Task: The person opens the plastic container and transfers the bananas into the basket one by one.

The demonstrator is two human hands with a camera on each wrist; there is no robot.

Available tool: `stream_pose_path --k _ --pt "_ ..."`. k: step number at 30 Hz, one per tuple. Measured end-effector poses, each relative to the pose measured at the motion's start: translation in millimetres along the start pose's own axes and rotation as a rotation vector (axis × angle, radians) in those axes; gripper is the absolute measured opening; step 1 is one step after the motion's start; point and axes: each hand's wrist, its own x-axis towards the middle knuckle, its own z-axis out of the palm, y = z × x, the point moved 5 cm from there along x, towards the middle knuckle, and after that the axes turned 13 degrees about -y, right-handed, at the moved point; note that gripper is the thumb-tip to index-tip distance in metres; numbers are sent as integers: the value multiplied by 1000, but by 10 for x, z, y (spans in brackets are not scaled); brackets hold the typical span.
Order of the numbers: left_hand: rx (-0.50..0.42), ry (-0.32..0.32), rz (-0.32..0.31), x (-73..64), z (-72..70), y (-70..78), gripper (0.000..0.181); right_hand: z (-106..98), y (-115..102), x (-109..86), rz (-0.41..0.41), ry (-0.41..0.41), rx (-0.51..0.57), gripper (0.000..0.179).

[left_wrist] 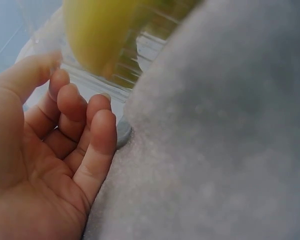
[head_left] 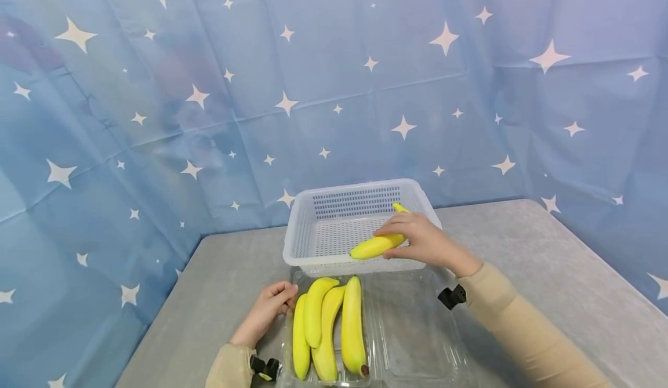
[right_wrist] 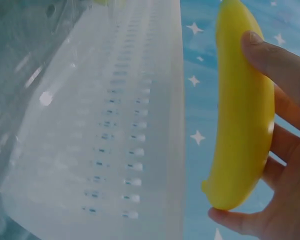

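Observation:
My right hand (head_left: 414, 237) holds a yellow banana (head_left: 373, 247) over the front right part of a white slotted basket (head_left: 308, 260). In the right wrist view, thumb and fingers grip the banana (right_wrist: 242, 110) along its side. A yellow stem end (head_left: 400, 207) shows beyond the hand; I cannot tell whether it belongs to the same banana. Several bananas (head_left: 327, 330) lie in the left half of an opened clear plastic clamshell box (head_left: 417, 330). At that box's left edge, my left hand (head_left: 268, 309) pinches the rim between thumb and index finger; the other fingers are curled.
The basket stands at the back of a grey table (head_left: 235, 272), directly behind the clamshell box. The box's right half lies flat beside the bananas. A blue star-patterned cloth (head_left: 334, 86) hangs behind the table and along its sides.

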Motion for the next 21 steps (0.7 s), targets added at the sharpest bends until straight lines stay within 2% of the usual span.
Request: stream_pose_path --k 5,12,21 --pt "4 -6 -2 5 -1 -3 28 -62 49 34 22 -26 -25 43" --pt "-7 -1 8 1 -12 -33 27 -81 100 95 9 -37 -54 47" --pt "4 24 8 78 -84 -211 30 -67 198 243 0 -107 -137 45"
